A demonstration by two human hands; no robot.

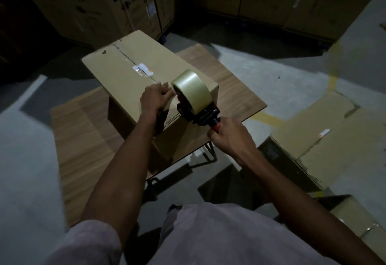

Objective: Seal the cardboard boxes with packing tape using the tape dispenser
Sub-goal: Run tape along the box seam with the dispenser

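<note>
Head view, looking down: the right hand (228,137) is closed in a fist around the red handle (217,126) of the tape dispenser (200,111), gripping it at its tail end, at about 4 o'clock from the box top. That handle looks like the proper place to take the tool: rigid and narrow enough to wrap fully, and it keeps fingers away from the cutting edge at the front of the black frame, which cannot be made out here. The dispenser probably weighs little, though the full tape roll (191,90) makes it top-heavy, so a firm wrist should matter more than force.

Its nose sits at the near end of the cardboard box (133,70), close to the centre seam (133,61). The left hand (154,98) lies flat with fingers together, pressing down on the box top just beside the roll, at its 9 o'clock. It clamps nothing; it steadies the flaps.

The box is stiff along its edges but likely gives at the seam, so pressure belongs near the seam while the tape is pulled toward 11 o'clock. Tape film is thin, sticky and prone to wrinkling, so a steady, low pull would suit it. Glossy patches midway along the seam suggest some tape is already there.

The box rests on a wooden table (240,89), with a flattened carton (325,131) on the floor at 3 o'clock and large printed cartons (87,3) stacked at 12 o'clock.
</note>
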